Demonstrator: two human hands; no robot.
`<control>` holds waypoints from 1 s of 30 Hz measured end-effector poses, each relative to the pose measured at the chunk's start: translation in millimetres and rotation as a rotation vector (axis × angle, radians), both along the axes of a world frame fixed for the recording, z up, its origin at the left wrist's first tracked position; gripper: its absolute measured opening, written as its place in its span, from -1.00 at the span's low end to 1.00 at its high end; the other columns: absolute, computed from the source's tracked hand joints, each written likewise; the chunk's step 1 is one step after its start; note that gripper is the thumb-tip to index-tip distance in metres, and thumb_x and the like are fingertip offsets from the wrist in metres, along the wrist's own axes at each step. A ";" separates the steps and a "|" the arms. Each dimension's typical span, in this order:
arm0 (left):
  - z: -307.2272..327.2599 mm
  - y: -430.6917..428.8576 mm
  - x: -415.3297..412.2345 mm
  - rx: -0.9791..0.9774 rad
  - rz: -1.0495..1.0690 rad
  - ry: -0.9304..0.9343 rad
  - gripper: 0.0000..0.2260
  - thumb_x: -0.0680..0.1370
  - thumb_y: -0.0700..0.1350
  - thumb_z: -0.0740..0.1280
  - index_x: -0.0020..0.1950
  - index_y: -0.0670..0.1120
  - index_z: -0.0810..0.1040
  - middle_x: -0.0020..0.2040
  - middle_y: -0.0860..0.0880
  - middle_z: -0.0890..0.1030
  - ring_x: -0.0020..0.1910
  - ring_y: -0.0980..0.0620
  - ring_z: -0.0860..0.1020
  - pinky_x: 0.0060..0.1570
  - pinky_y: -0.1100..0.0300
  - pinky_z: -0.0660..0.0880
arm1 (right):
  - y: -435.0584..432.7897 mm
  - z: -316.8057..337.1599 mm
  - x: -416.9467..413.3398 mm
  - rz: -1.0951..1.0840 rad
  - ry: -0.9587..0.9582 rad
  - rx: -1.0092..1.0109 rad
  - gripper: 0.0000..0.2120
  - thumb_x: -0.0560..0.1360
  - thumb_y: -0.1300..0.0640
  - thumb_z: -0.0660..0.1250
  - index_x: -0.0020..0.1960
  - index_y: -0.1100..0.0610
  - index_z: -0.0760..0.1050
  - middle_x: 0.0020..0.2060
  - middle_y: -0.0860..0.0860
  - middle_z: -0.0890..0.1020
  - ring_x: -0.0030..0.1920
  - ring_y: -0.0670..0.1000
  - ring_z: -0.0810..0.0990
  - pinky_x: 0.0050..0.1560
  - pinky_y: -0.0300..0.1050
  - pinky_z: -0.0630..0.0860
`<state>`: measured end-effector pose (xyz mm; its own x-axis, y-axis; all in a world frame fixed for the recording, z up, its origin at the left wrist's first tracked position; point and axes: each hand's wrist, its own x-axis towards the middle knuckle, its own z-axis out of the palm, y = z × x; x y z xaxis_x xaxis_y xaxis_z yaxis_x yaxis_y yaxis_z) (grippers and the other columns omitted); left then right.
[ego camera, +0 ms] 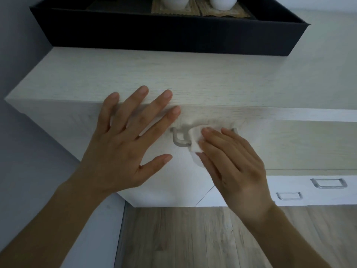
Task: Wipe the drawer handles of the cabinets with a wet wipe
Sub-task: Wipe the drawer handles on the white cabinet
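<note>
A silver metal drawer handle (180, 141) sits on the top drawer front of a pale wood cabinet (212, 82). My right hand (233, 163) presses a white wet wipe (196, 140) around the middle of that handle, hiding its right part. My left hand (125, 144) lies flat with fingers spread against the drawer front and the cabinet's top edge, just left of the handle, holding nothing. Two more silver handles show on lower drawers at the right, one larger (328, 183) and one smaller (288, 196).
A black tray (173, 35) with two white bowls on woven mats stands on the cabinet top at the back. Grey wall runs along the left. Wood-plank floor (193, 238) lies below the drawers.
</note>
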<state>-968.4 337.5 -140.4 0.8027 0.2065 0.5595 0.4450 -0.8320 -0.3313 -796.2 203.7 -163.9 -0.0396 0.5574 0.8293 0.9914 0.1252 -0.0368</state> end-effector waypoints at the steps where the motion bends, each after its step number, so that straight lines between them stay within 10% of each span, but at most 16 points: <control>1: 0.0 0.0 0.1 0.001 0.000 0.000 -0.43 0.59 0.22 -0.02 0.50 -0.07 0.14 0.49 -0.09 0.15 0.46 -0.17 0.09 0.39 -0.16 -0.05 | 3.1 -0.1 -3.8 0.010 -0.003 0.000 -0.89 0.50 0.27 0.37 -0.14 0.30 0.63 -0.01 0.18 0.66 0.07 0.08 0.63 0.23 -0.04 0.48; 30: 2.9 -1.1 -0.8 -0.026 0.000 0.017 -0.43 0.59 0.22 -0.03 0.51 -0.07 0.13 0.49 -0.09 0.14 0.46 -0.17 0.08 0.40 -0.14 -0.07 | -11.1 -2.3 15.2 0.090 0.061 0.013 -0.83 0.46 0.30 0.42 0.05 0.30 0.60 0.03 0.15 0.64 0.10 0.07 0.62 0.13 0.04 0.54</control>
